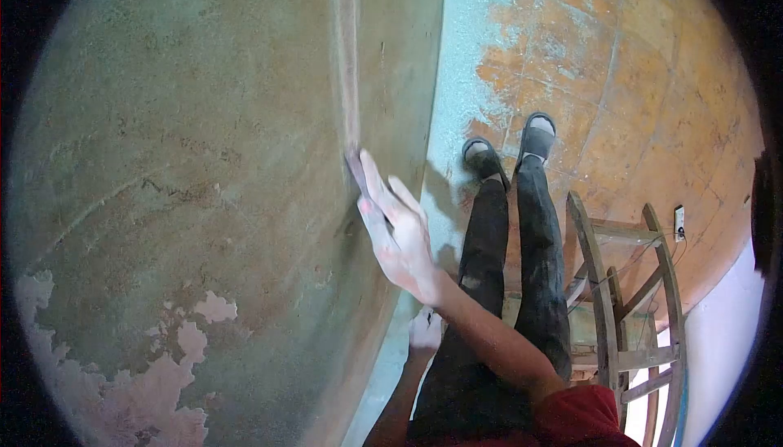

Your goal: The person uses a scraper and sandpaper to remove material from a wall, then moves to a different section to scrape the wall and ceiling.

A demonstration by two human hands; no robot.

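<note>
And here's the right hand (pixel 401 231), in the middle of the frame, grasping a thin dark block (pixel 357 171), fingers stretched out long and pale with dust. That block sits right against the wall (pixel 204 121), just left of centre, at the lower end of a pale strip (pixel 347 55) dropping from the top edge.

Below it, the left hand (pixel 424 329), dusty too, is curled up near the dark trousers (pixel 481 316); whether it grips anything, I cannot tell.

What a wall, too: greenish and worn over the left half, with a pinkish bare patch (pixel 139 402) breaking through at lower left. Right of it runs the orange floor (pixel 652 64), a whitish powder (pixel 465 47) lying thick along the wall's foot at upper centre.

Two slippers (pixel 539 130) there, right of centre, side by side on that floor. Over at lower right stands a wooden frame (pixel 603 300) with curved rails, a small white rectangular object (pixel 679 223) just beside its upper end.
</note>
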